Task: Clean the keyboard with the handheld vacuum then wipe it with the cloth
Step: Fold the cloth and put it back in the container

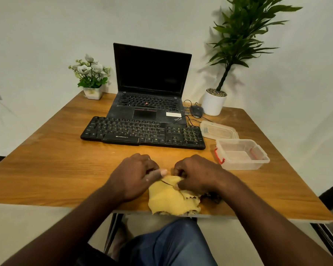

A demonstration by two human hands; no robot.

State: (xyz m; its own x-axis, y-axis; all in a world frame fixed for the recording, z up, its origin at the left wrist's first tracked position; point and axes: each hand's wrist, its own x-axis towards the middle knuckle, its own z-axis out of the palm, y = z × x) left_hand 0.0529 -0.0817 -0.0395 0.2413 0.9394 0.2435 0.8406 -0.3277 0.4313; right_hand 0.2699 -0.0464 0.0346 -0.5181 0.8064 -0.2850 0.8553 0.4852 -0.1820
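Observation:
A black keyboard (142, 132) lies across the middle of the wooden table (52, 160), in front of an open laptop. A crumpled yellow cloth (171, 198) lies at the table's near edge. My left hand (136, 175) grips the cloth's upper left part with curled fingers. My right hand (197, 174) pinches its upper right part. A small dark object (212, 196) shows partly from under my right wrist; I cannot tell what it is. No vacuum is plainly visible.
An open black laptop (150, 89) stands behind the keyboard. A clear plastic box (242, 154) and its lid (218, 129) sit to the right. A mouse (196, 110), a white potted plant (213, 102) and a small flower pot (92, 92) stand at the back.

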